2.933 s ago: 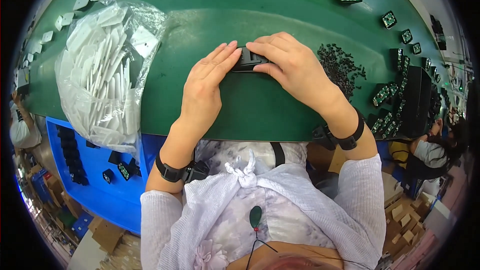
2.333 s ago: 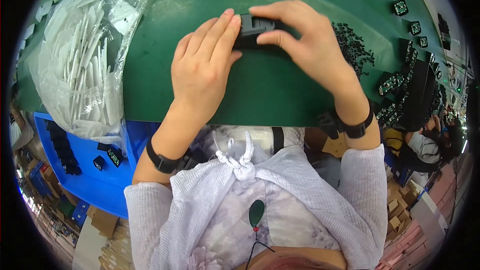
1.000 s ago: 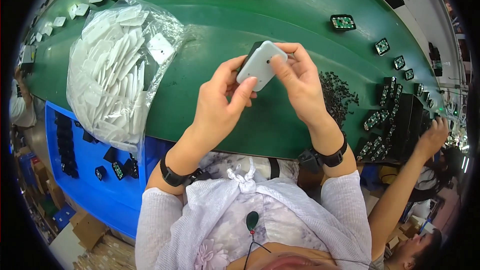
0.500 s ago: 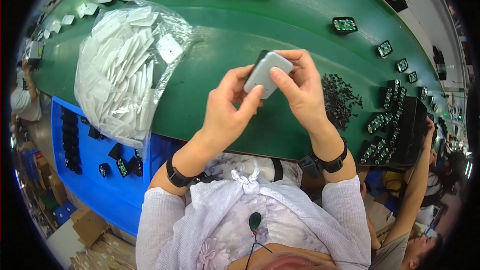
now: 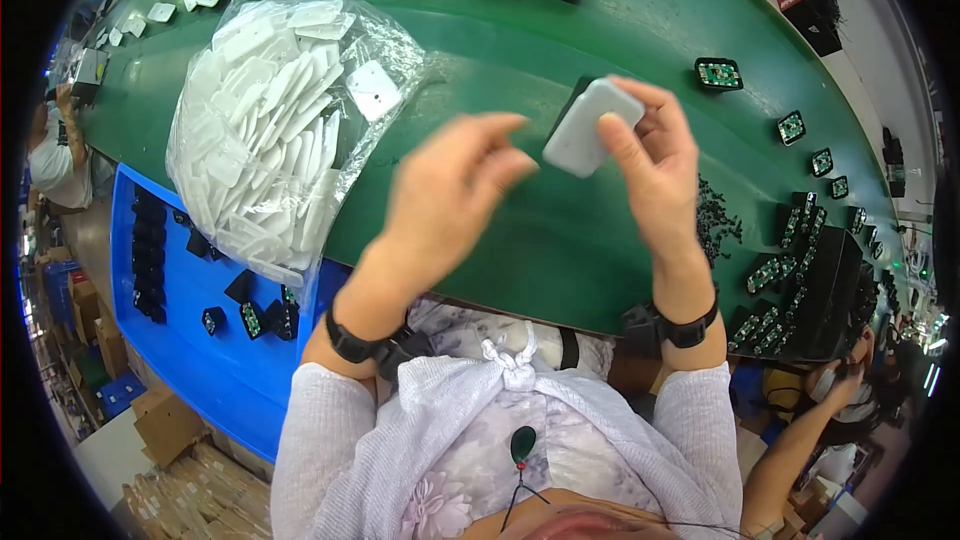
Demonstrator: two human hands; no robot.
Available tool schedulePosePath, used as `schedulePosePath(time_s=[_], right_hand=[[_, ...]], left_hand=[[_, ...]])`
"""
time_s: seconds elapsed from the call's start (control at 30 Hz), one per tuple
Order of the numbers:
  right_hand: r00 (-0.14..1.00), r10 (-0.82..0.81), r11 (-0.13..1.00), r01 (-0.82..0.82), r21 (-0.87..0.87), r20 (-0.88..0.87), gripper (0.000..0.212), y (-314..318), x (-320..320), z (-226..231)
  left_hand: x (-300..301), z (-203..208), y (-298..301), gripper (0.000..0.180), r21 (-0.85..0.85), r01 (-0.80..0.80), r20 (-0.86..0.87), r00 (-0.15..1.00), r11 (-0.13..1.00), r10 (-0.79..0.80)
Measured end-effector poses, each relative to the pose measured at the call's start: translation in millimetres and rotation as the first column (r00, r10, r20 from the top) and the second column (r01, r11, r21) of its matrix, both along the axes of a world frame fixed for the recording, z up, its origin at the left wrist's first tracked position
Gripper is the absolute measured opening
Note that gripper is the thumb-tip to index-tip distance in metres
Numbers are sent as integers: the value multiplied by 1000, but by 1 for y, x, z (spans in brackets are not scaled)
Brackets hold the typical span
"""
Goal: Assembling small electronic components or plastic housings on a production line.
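White over black, clasped in the right hand, just apart from the left hand

Set above a green table, well right of a clear plastic bag filled with white plates. Brought in from the lower edge on both forearms, with hands angled inward. Clamped at right, with thumb across the cover and fingers curled behind. Blurred at left, with thumb and fingers parted, pointing toward the black box with a white cover. Held tilted, to the upper left of the right palm. Flanked near the right wrist by small black parts.
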State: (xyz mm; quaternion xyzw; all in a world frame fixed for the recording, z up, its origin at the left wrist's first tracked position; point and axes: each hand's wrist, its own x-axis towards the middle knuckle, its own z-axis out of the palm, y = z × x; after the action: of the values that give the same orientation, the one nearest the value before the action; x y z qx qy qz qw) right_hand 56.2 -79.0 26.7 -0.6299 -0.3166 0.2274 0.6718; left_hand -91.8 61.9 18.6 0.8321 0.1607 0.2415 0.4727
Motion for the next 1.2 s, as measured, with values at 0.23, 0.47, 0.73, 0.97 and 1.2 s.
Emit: schedulePosePath(time_s=[0.23,0.47,0.73,0.97,1.2], right_hand=[[927,-66,975,138,-172,369,36,7,113,4],[836,397,774,-84,-627,378,29,49,206,-20],[870,412,725,-134,-675,271,45,54,246,-39],[597,261,780,333,-530,759,24,-12,148,18],[559,395,781,214,-587,729,14,-99,56,-14]], left_hand=[[-32,-17,91,29,824,-126,-228,818,552,528],[-16,-44,93,37,859,-145,-173,821,491,545],[-30,-10,91,24,858,-209,-86,843,470,532],[-37,26,38,20,543,-445,155,887,713,435],[-8,-15,-21,14,-290,-30,23,999,957,38]])
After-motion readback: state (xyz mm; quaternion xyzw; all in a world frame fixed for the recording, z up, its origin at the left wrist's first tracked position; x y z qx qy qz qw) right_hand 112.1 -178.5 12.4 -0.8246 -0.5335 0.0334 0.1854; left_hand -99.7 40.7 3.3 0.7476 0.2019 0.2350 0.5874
